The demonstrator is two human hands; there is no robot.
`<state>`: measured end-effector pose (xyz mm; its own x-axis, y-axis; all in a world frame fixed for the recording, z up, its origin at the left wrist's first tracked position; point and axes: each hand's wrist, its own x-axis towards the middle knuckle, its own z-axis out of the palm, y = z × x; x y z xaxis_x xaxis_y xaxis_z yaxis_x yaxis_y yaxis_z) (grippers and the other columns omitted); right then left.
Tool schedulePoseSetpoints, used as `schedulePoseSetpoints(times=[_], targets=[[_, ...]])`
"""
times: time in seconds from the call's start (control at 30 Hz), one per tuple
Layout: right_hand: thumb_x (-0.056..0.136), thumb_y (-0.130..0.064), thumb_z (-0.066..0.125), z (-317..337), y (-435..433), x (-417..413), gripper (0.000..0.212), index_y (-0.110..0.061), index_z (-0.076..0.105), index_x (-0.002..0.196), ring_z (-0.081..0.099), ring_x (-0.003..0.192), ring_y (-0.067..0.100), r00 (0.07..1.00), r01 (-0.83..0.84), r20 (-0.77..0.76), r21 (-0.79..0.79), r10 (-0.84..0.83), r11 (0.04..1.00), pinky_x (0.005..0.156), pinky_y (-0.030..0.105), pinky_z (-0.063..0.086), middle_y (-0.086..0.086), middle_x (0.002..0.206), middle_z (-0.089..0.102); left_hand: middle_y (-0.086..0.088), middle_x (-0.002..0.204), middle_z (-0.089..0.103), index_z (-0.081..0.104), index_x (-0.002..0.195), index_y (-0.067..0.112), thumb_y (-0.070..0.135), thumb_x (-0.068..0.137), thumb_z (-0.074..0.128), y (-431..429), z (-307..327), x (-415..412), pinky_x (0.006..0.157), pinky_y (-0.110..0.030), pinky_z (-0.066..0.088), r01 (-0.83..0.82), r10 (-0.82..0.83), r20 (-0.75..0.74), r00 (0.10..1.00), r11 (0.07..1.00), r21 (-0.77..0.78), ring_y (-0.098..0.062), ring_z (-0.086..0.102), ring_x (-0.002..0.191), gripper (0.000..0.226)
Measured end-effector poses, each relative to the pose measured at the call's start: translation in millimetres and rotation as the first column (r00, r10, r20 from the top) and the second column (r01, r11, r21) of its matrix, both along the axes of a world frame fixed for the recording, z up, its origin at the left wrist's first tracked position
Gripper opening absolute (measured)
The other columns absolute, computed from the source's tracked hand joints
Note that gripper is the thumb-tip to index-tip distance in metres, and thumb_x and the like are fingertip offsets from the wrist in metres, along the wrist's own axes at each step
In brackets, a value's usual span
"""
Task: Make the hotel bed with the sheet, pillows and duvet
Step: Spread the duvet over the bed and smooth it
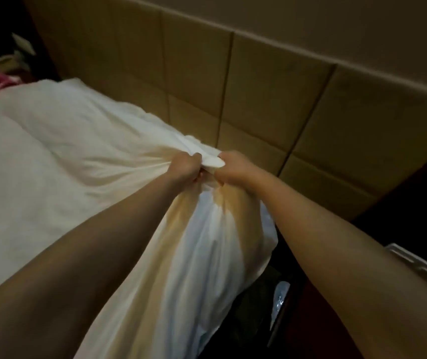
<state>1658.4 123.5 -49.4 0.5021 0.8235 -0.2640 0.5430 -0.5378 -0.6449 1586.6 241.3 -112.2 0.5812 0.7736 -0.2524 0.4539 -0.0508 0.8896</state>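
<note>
The left hand (pixel 185 168) and right hand (pixel 233 168), fingers (pixel 197 157) curled tight, grip a bunched corner of the white cloth sheet (pixel 77 151) stretching left of them; likely light, limp, best held gathered

White bedding (pixel 51 156) lies spread over the whole bed, soft and rumpled, with shallow creases running toward one corner. I cannot tell whether it is the sheet or the duvet. At that corner, close to the padded headboard (pixel 259 86), the cloth is bunched into a tight knot of folds, gripped by the left hand (pixel 186 169) and the right hand (pixel 233 168) side by side. Below the bunch it hangs down over the bed's edge in long loose pleats.
</note>
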Motion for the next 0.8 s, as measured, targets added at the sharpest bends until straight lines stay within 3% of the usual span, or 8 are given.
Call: schedulePoseSetpoints(times=[0.1,0.17,0.33,0.4,0.5,0.63,0.8], targets=[[0.084,-0.019,0.058,25,-2,40,0.01,-0.018,0.056,0.074,0.057,0.078,0.023,0.992,0.034,0.117,0.045,-0.039,0.998,0.057,0.026,0.038,0.001,0.076,0.058,-0.011,0.061,0.055,0.052,0.061,0.007,0.022,0.093,0.038,-3,26,42,0.053,-0.028,0.037,-0.029,0.027,0.053,0.998,0.998,0.05,-0.023,0.048,0.054,0.038],[0.084,-0.019,0.056,40,-1,68,0.009,-0.017,0.058,0.076,0.057,0.078,0.024,0.982,0.042,0.181,0.053,-0.051,0.998,0.054,0.025,0.036,0.004,0.081,0.059,-0.008,0.055,0.052,0.05,0.058,0.008,0.022,0.093,0.037,-2,41,72,0.049,-0.027,0.035,-0.048,0.042,0.094,0.995,0.997,0.065,-0.02,0.046,0.049,0.04],[0.081,-0.015,0.054,48,-10,150,0.012,-0.011,0.065,0.083,0.057,0.076,0.024,0.982,0.059,0.179,-0.006,-0.057,0.998,0.062,0.027,0.04,0.003,0.072,0.057,-0.005,0.049,0.049,0.049,0.056,0.007,0.016,0.091,0.037,-14,47,152,0.038,-0.016,0.036,-0.053,0.052,0.122,0.991,0.999,0.002,-0.013,0.044,0.035,0.038],[0.078,-0.008,0.054,33,-15,185,0.012,-0.01,0.066,0.079,0.058,0.073,0.024,0.987,0.079,0.143,-0.048,-0.072,0.996,0.059,0.026,0.04,0.003,0.067,0.056,-0.006,0.052,0.051,0.049,0.058,0.006,0.015,0.091,0.037,-20,32,184,0.047,-0.022,0.046,-0.034,0.041,0.116,0.992,0.998,-0.061,-0.016,0.05,0.038,0.036],[0.08,-0.01,0.056,-2,-18,226,0.01,-0.009,0.066,0.082,0.057,0.073,0.023,0.995,0.082,0.063,-0.125,-0.074,0.989,0.061,0.026,0.041,0.004,0.069,0.056,-0.009,0.052,0.057,0.05,0.06,0.006,0.017,0.092,0.036,-23,-1,218,0.052,-0.024,0.046,0.007,-0.005,0.025,1.0,0.996,-0.093,-0.022,0.058,0.044,0.037],[0.081,-0.01,0.059,-56,-14,267,0.025,-0.006,0.065,0.104,0.061,0.088,0.026,0.999,0.044,0.008,-0.285,-0.043,0.958,0.069,0.031,0.047,0.009,0.092,0.06,-0.007,0.049,0.061,0.052,0.06,0.006,0.015,0.092,0.034,-17,-42,247,0.049,-0.021,0.045,0.046,-0.061,-0.116,0.991,0.991,-0.128,-0.023,0.064,0.051,0.038],[0.084,-0.011,0.063,-112,-18,291,0.031,-0.005,0.059,0.114,0.054,0.085,0.024,0.999,-0.039,-0.004,-0.465,0.042,0.885,0.069,0.028,0.04,0.009,0.096,0.055,-0.016,0.069,0.066,0.059,0.075,-0.005,0.005,0.094,0.031,-21,-87,265,0.062,-0.028,0.056,0.038,-0.097,-0.238,0.966,0.97,-0.241,-0.02,0.064,0.054,0.035]])
